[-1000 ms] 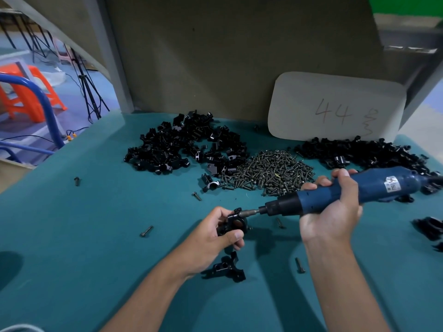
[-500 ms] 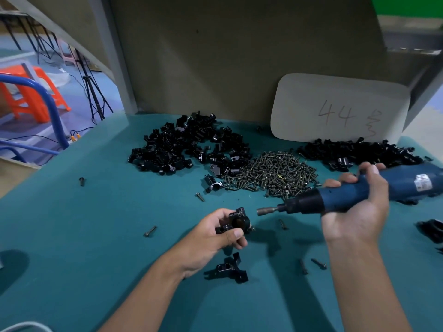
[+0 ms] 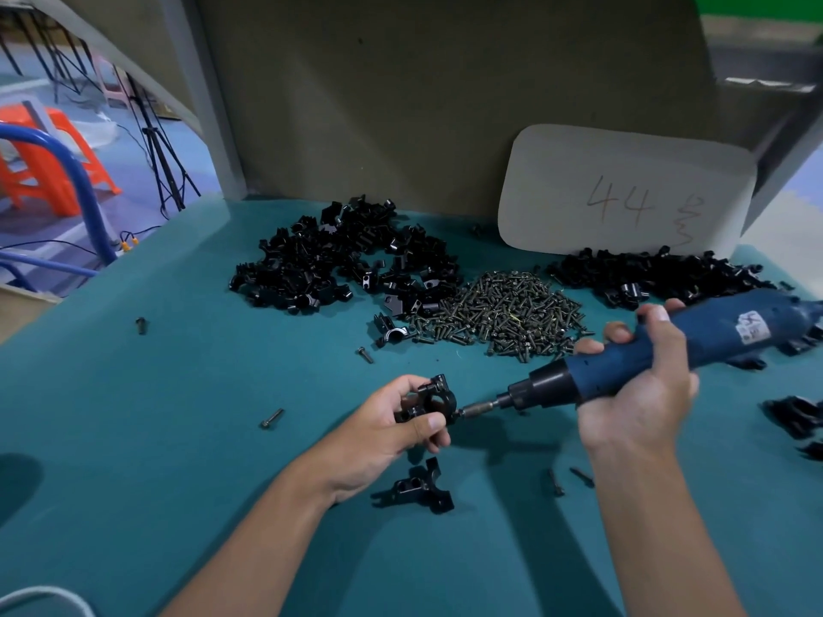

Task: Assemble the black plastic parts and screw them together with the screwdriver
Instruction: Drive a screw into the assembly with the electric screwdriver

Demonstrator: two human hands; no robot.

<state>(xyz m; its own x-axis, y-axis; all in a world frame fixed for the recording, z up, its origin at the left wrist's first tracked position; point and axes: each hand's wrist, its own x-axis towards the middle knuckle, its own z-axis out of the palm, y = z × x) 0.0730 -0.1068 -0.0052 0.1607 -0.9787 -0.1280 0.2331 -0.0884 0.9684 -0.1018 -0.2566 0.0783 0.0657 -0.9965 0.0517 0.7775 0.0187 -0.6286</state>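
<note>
My left hand (image 3: 392, 431) grips a small black plastic assembly (image 3: 429, 400) just above the teal table. My right hand (image 3: 641, 394) holds a blue electric screwdriver (image 3: 668, 349) almost level, its bit (image 3: 478, 409) touching the right side of the assembly. Another black part (image 3: 418, 487) lies on the table below my left hand. A heap of screws (image 3: 499, 313) sits behind the hands, between two piles of black plastic parts (image 3: 347, 260) (image 3: 654, 273).
Loose screws lie on the teal table (image 3: 178, 416) at the left (image 3: 271, 417) (image 3: 365, 354) and under the right forearm (image 3: 556, 482). A grey card marked 44 (image 3: 623, 193) leans on the back wall. More black parts (image 3: 797, 416) lie at the right edge.
The screwdriver had pulled away to the right of the assembly, then came back left; its bit now touches the assembly again. My left hand has turned the assembly slightly.
</note>
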